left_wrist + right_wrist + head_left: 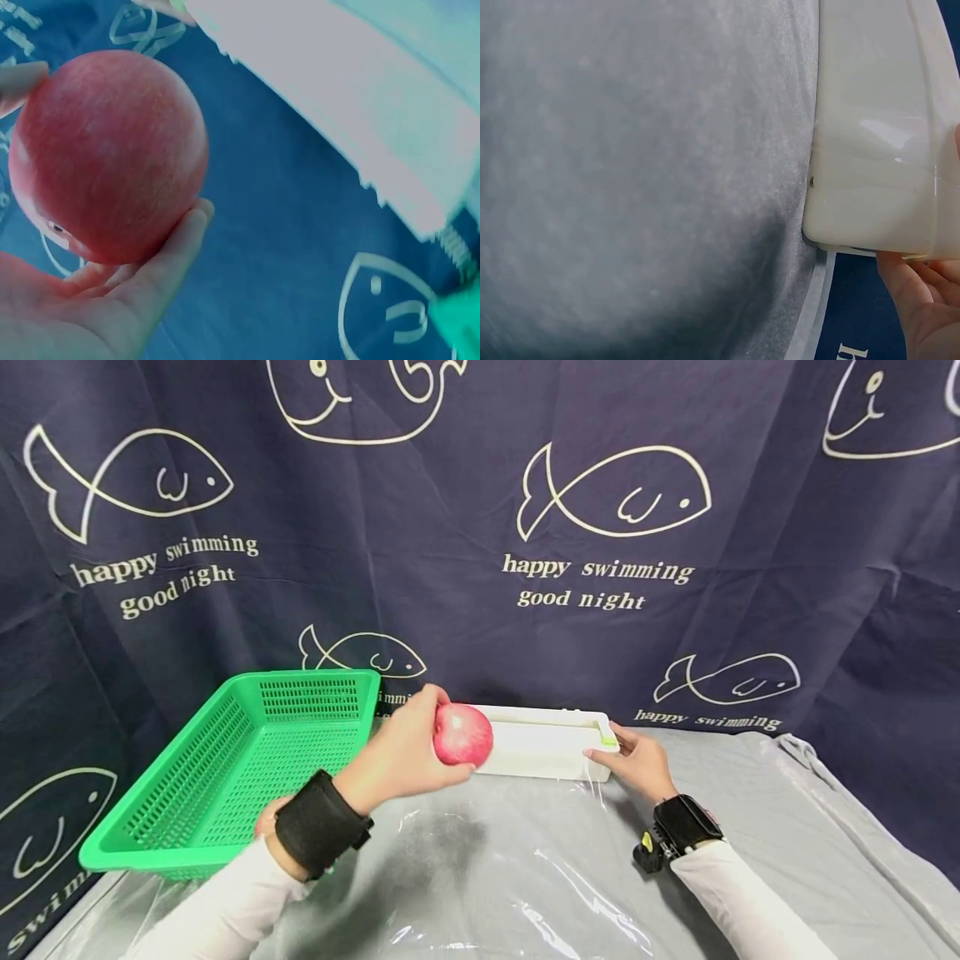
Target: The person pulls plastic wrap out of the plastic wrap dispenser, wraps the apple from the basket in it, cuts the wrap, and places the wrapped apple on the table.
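My left hand (408, 747) grips a red apple (463, 735), thumb on the near side and fingers around the far side. In the left wrist view the apple (112, 157) sits between the fingertips, raised off the table. Behind it stands a long white box (536, 752) with a bit of green at its right end. The apple overlaps the box's left part in the head view. My right hand (637, 764) holds that right end, thumb at the front and fingers behind. From the right wrist, the box's smooth white wall (877, 150) shows, with fingers at its end.
A green perforated basket (315, 693) stands at the left. A reddish round thing (268, 817) shows in it, mostly hidden by my left wrist. Clear plastic film covers the grey tabletop (480, 877). A dark blue fish-print curtain (450, 552) hangs right behind the box.
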### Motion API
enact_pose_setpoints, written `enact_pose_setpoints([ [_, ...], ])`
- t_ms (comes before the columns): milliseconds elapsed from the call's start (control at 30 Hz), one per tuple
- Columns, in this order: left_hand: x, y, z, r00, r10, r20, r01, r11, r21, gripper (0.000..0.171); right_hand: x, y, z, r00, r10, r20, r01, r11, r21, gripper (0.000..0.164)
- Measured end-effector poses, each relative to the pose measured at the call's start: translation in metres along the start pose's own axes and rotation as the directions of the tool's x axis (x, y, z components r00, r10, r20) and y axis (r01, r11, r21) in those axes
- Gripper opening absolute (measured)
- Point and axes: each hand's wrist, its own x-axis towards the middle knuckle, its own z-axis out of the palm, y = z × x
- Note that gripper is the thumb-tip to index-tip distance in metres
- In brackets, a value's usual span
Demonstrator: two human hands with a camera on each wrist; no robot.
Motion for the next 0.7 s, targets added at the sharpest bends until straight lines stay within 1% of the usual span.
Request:
enact_pose_setpoints([
  [67,-0.009,0.006,0.010,1.000,0.016,0.003,-0.016,0.998,-0.055,0.066,0.001,0.001,0.000,1.000,0.000,0.002,0.000,1.000,-0.003,0.072],
  [133,-0.017,0.012,0.020,1.000,0.019,0.016,-0.017,0.992,-0.122,0.066,0.002,0.003,0.000,1.000,0.001,0.002,-0.001,1.000,-0.006,0.072],
  [200,-0.025,0.016,0.029,0.998,0.025,0.055,-0.015,0.982,-0.186,0.067,0.003,0.003,0.000,1.000,0.002,0.002,-0.002,1.000,-0.010,0.073],
  [267,-0.033,0.020,0.038,0.993,0.027,0.115,0.004,0.966,-0.259,0.069,0.005,0.002,0.000,1.000,0.002,-0.002,-0.002,1.000,-0.007,0.073],
  [333,-0.041,0.022,0.045,0.982,0.045,0.184,0.017,0.947,-0.320,0.071,0.007,0.001,-0.001,1.000,-0.002,-0.007,0.002,1.000,-0.010,0.073],
  [367,-0.045,0.023,0.049,0.974,0.054,0.221,0.027,0.936,-0.350,0.072,0.007,0.001,-0.001,1.000,-0.004,-0.007,0.004,1.000,-0.010,0.073],
  [467,-0.057,0.023,0.060,0.950,0.087,0.301,0.042,0.917,-0.397,0.071,0.007,0.000,0.000,1.000,0.000,-0.009,0.000,1.000,0.002,0.073],
  [567,-0.067,0.021,0.070,0.931,0.110,0.349,0.047,0.909,-0.413,0.070,0.006,0.001,0.001,1.000,-0.002,-0.012,0.002,1.000,0.005,0.071],
  [700,-0.079,0.018,0.080,0.915,0.110,0.389,0.070,0.905,-0.419,0.070,0.004,0.002,0.001,1.000,-0.005,-0.019,0.005,1.000,-0.007,0.070],
])
